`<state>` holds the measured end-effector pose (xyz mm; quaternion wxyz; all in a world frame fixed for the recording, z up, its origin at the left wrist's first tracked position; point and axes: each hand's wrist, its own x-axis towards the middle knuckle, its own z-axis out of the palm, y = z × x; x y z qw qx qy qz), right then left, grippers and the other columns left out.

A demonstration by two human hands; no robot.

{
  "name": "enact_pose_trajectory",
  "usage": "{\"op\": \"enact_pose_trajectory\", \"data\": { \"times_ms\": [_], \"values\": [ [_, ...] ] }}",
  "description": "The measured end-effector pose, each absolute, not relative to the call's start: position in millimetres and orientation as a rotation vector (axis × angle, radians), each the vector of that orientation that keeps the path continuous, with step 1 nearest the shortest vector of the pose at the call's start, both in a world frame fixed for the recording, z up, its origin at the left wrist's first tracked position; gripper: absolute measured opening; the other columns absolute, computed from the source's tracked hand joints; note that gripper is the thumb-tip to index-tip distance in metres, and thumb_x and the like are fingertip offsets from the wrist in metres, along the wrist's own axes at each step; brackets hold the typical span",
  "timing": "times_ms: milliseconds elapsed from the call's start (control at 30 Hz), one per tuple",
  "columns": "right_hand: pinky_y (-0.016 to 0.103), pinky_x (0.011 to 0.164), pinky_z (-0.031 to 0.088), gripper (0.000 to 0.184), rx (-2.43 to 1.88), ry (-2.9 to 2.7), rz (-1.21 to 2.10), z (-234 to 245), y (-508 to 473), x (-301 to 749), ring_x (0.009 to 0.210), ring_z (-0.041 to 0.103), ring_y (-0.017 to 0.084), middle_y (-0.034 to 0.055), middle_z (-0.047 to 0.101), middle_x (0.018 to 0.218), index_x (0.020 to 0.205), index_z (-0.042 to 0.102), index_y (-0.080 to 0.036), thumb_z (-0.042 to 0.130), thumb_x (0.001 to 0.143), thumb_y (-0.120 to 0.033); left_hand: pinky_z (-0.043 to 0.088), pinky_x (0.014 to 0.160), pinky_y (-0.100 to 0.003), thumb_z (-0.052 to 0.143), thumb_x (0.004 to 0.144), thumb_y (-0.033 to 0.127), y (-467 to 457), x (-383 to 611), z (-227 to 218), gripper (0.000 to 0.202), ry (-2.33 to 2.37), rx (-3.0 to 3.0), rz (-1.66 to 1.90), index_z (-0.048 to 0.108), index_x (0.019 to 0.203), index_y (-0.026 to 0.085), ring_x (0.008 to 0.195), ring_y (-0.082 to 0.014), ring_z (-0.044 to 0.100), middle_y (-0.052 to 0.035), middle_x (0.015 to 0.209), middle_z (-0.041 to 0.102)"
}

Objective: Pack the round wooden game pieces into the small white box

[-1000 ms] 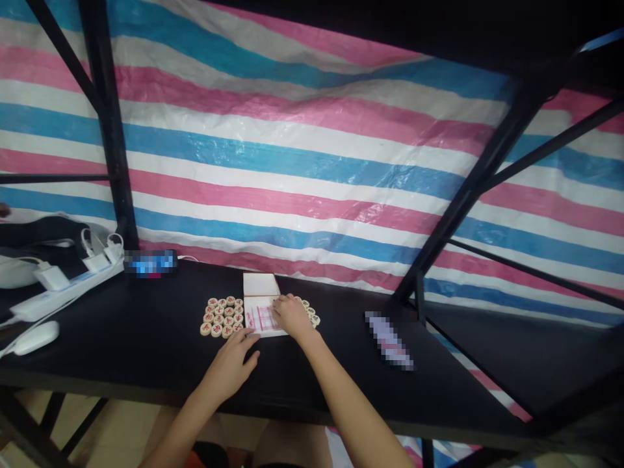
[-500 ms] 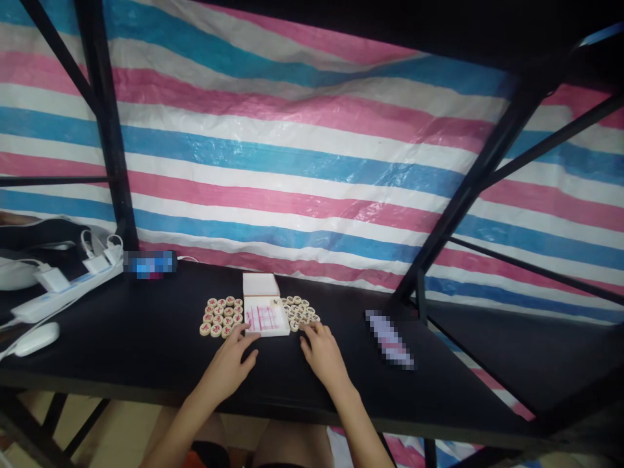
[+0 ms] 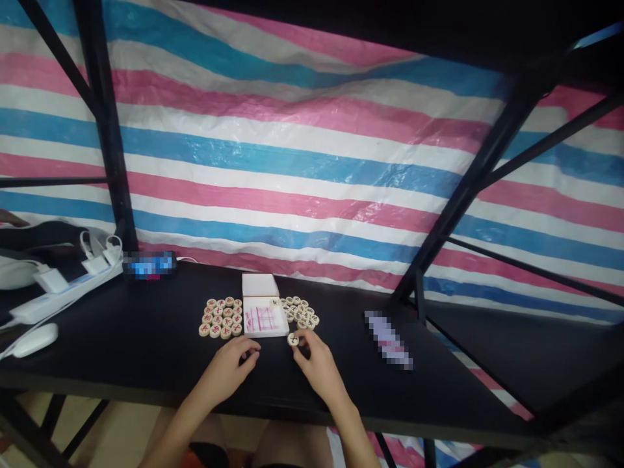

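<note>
My right hand (image 3: 316, 359) has its thumb and fingertips on a round Chinese chess piece (image 3: 293, 339) with a dark character, just off the front right corner of the white box (image 3: 266, 334). My left hand (image 3: 233, 365) rests in front of the box, fingers loosely curled and thumb a little apart, holding nothing. Red-marked Chinese chess pieces (image 3: 219, 320) stand in rows left of the box. To its right is a looser cluster of dark-marked pieces (image 3: 303, 312). Inside the open box lie a sheet with red lines (image 3: 263, 318) and one piece (image 3: 275, 303) at the back right corner.
A blurred-out flat object (image 3: 389, 340) lies to the right on the black table (image 3: 146, 351). At the left are a white power strip (image 3: 73, 292) with plugs, a white mouse-like object (image 3: 36, 340) and a pixelated device (image 3: 149, 265). Striped sheeting (image 3: 292, 149) hangs behind.
My right hand has drawn one dark-marked piece out of the cluster, toward me and slightly left. My left hand has pulled back from the box edge, and its fingers have curled.
</note>
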<state>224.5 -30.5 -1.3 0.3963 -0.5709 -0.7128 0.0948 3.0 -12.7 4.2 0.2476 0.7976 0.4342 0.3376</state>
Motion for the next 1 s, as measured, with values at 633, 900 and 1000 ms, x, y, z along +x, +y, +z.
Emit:
{"op": "enact_pose_trajectory", "data": {
  "times_ms": [633,900,1000],
  "values": [
    [0.025,0.068,0.049,0.019,-1.102,-1.722,0.756,-4,-30,171,0.075,0.062,0.015,0.0021,0.067,0.089,0.1,0.062,-0.021,0.057,0.082,-0.018,0.043,0.063,-0.023,0.051,0.085,0.031,-6,3,6,0.023,0.96,1.868,0.938,0.064,0.098,0.017,0.074,-0.0181,0.063,-0.0033,0.083,0.072],
    [0.025,0.07,0.048,0.021,-1.112,-1.713,0.691,-2,-32,172,0.078,0.062,0.015,0.0032,0.066,0.09,0.1,0.065,-0.021,0.054,0.083,-0.017,0.041,0.06,-0.022,0.051,0.083,0.027,-9,4,10,0.019,1.015,1.935,0.936,0.066,0.089,0.016,0.071,-0.0166,0.06,-0.0028,0.079,0.069],
    [0.025,0.069,0.048,0.021,-1.131,-1.702,0.674,-2,-33,173,0.077,0.062,0.016,0.0036,0.067,0.089,0.102,0.064,-0.02,0.053,0.084,-0.019,0.041,0.06,-0.022,0.051,0.084,0.028,-9,4,11,0.021,1.014,1.933,0.923,0.067,0.087,0.016,0.069,-0.0164,0.059,-0.0029,0.077,0.069]
  ]
}}
